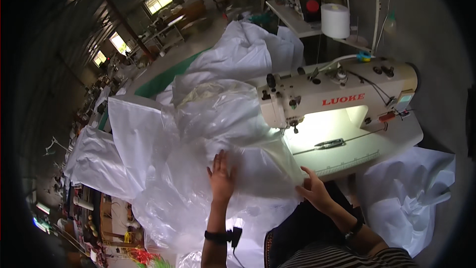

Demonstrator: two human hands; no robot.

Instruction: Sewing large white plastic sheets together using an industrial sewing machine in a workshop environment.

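A large heap of white, partly glossy plastic-like sheeting [193, 134] spreads over the table, and its right edge runs in beneath the needle area of a sewing machine [342, 94]. My left hand [221, 176] lies on the sheeting, palm down with the fingers stretched and slightly blurred. By the right edge of the sheeting, just in front of the machine bed, is my right hand [316, 192]; its thumb and forefinger are apart, and the other fingers are partly hidden. A lamp brightens the bed, where small thread snips [329, 144] lie.
A white thread cone [335, 21] stands on a shelf behind the machine. More white sheeting [404, 198] hangs at the lower right. Beyond the heap shows a green surface [166, 75]. Cluttered shelves [106, 223] stand at the lower left. A cable trails from my left wristband.
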